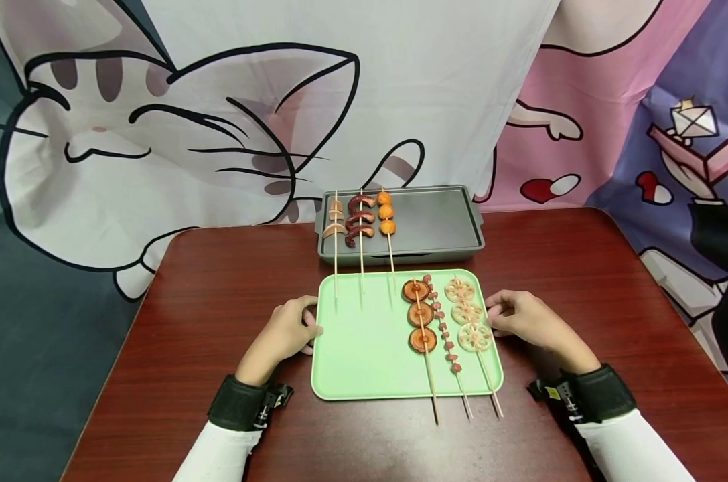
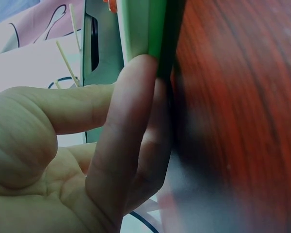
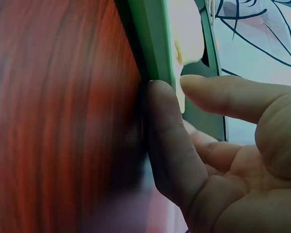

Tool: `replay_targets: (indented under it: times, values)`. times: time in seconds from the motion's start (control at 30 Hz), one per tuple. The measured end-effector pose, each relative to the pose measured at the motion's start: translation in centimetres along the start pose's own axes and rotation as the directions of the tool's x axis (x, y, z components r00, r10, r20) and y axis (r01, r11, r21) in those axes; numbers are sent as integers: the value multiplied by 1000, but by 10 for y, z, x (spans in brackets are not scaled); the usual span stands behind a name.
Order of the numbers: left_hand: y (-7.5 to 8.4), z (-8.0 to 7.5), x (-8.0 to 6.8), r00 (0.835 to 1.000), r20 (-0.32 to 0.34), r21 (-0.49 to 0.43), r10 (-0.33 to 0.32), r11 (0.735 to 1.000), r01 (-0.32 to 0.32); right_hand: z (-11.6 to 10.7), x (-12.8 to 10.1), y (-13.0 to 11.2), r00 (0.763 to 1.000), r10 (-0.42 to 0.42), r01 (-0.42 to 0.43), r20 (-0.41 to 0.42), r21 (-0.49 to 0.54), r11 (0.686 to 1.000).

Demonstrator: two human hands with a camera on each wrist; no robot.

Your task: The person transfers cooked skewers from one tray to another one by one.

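A light green tray (image 1: 364, 355) lies on the red-brown table (image 1: 219, 301). On its right half lie three skewers: brown round slices (image 1: 420, 314), small reddish bits (image 1: 443, 328) and lotus root slices (image 1: 467, 314). My left hand (image 1: 306, 329) touches the tray's left edge. In the left wrist view its fingers (image 2: 128, 126) lie fairly straight against the green rim (image 2: 140, 29), thumb held apart. At the tray's right edge rests my right hand (image 1: 497, 320). The right wrist view shows its fingers (image 3: 167, 131) against the rim (image 3: 153, 39), thumb hovering just above.
A grey baking tray (image 1: 436, 221) stands behind the green one. Its left part carries three skewers: pale pieces (image 1: 334, 221), dark red curled tentacles (image 1: 359, 224) and orange balls (image 1: 386, 214). Their sticks reach over the green tray's far edge. A cartoon cloth hangs behind.
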State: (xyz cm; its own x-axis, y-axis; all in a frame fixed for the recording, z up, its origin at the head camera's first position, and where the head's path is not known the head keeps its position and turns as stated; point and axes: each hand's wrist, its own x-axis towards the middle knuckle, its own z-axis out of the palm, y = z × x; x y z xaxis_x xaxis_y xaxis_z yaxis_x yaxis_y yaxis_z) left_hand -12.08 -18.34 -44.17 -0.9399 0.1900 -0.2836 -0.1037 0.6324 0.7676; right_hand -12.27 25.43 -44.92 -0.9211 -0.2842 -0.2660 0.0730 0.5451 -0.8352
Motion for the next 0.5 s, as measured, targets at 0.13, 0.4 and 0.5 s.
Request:
replay_targets:
  times: [0.13,0.4,0.5]
  values:
    - [1,-1,0,1000,0,4,-2,1000,2,2,0,-2,1000,-9,9,-11,-16,1000]
    - [0,-2,0,1000,11,-9,-3,1000,3,3,0,-2,999,28,-28,-24,-14,1000]
    - [1,-3,-1,1000,18,-18,-8,1000,8,5,0,-3,1000,27,-26,-14,26,999]
